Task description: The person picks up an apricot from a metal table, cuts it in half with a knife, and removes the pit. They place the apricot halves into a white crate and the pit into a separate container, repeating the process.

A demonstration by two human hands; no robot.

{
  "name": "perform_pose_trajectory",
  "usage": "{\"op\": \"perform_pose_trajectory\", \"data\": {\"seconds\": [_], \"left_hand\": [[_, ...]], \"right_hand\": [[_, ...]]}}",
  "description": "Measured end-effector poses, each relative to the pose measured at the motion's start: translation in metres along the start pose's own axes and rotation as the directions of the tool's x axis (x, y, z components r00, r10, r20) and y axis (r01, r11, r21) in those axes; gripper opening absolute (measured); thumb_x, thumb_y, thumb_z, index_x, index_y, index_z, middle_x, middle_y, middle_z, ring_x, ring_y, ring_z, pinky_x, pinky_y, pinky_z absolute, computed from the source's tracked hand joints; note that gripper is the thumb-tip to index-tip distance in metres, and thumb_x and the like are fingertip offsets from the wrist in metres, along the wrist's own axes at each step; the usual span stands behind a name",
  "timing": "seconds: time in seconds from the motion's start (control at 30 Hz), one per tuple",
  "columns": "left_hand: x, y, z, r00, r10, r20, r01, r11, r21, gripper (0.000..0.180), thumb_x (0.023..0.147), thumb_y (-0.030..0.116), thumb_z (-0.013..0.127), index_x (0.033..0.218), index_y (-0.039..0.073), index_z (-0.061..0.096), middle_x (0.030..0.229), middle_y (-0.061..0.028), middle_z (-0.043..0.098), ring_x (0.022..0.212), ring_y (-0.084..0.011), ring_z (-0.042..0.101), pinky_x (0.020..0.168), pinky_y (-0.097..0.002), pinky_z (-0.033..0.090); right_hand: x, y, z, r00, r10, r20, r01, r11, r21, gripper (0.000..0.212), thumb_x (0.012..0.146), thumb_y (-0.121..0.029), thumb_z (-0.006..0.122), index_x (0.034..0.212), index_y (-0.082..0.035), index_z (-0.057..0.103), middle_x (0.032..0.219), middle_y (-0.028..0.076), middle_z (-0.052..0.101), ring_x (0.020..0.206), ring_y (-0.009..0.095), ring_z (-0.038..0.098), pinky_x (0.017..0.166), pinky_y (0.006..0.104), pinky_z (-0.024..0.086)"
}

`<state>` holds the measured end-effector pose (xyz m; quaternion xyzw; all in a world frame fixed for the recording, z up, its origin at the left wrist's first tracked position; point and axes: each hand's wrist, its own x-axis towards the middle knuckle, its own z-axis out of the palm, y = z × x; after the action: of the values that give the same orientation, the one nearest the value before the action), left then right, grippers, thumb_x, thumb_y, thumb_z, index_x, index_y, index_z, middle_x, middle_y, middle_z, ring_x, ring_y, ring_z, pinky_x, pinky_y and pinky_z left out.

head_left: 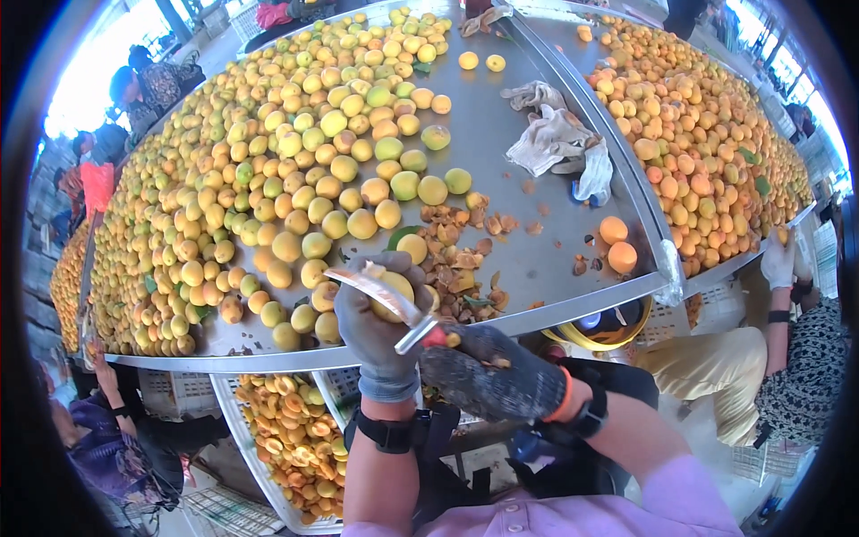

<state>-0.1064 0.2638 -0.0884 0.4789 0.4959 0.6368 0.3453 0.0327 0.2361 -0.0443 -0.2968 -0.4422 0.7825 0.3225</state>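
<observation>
Reader: What does the left hand (358,324) hold?

Author: Gloved in pale grey, it is curled around a yellow fruit (399,285), fingers bent about its side. The fruit appears at the near edge of the metal table (488,103).

Reader: And the right hand (492,371)?

Author: In a darker, mottled glove, it is closed on a knife (380,290). Most of the handle is hidden by the fist, with a red portion showing. The curved blade crosses in front of the fruit, its tip toward the upper left; whether the edge is in the flesh cannot be told.

Reader: What lies around the hands?

Author: Just beyond them are brown and orange scraps (455,258). To the left spreads a broad heap of yellow and greenish fruits (259,170). To the right, white cloth gloves (553,141) lie crumpled, with two orange fruits (622,258) nearer the edge.

Reader: And below the table's rim?

Author: A white crate (234,438) holds halved fruits (291,430), left of the forearms; a yellow bucket (642,324) stands to the right.
</observation>
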Motion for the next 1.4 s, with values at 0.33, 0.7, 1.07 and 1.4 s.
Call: {"op": "perform_pose_trajectory", "data": {"seconds": [0.33,0.7,1.07,1.4], "left_hand": [[0.001,0.032,0.027,0.864,-0.493,-0.1,0.405,0.799,-0.444,0.06,0.094,0.049,0.023,0.09,0.0,0.057,0.07,-0.0119,0.06,0.057,-0.0183,0.058,0.048,-0.0267,0.047],[-0.007,0.029,0.037,0.901,-0.417,-0.118,0.365,0.877,-0.313,0.042,0.096,0.035,0.032,0.087,0.001,0.056,0.067,-0.0084,0.057,0.053,-0.0135,0.052,0.047,-0.0224,0.043],[-0.024,0.022,0.043,0.926,-0.329,0.183,0.367,0.684,-0.631,0.049,0.094,0.041,0.041,0.121,-0.001,0.044,0.114,-0.018,0.056,0.102,-0.0254,0.058,0.087,-0.038,0.048],[-0.012,0.004,0.022,0.945,-0.035,0.324,0.05,0.998,-0.039,0.037,0.083,0.02,0.053,0.11,-0.005,0.054,0.097,-0.0122,0.062,0.089,-0.0214,0.059,0.084,-0.0329,0.046]], "right_hand": [[-0.008,0.04,-0.01,0.838,-0.538,-0.09,0.163,0.405,-0.9,0.027,0.08,-0.018,0.063,0.093,0.002,0.05,0.061,0.017,0.053,0.055,0.037,0.055,0.048,0.0417,0.041],[-0.016,0.008,-0.002,0.96,-0.198,-0.197,-0.143,0.259,-0.955,0.04,0.069,-0.016,0.066,0.098,0.006,0.049,0.071,0.021,0.055,0.065,0.039,0.057,0.055,0.0439,0.045],[-0.009,0.037,-0.03,0.817,-0.544,-0.193,0.153,0.527,-0.836,0.023,0.08,-0.009,0.061,0.097,0.002,0.051,0.075,0.021,0.058,0.069,0.038,0.06,0.053,0.042,0.044],[-0.037,-0.008,-0.072,0.977,-0.211,-0.039,0.072,0.494,-0.867,0.043,0.069,-0.01,0.064,0.109,0.0,0.051,0.088,0.02,0.059,0.082,0.038,0.059,0.067,0.0429,0.046]]}}
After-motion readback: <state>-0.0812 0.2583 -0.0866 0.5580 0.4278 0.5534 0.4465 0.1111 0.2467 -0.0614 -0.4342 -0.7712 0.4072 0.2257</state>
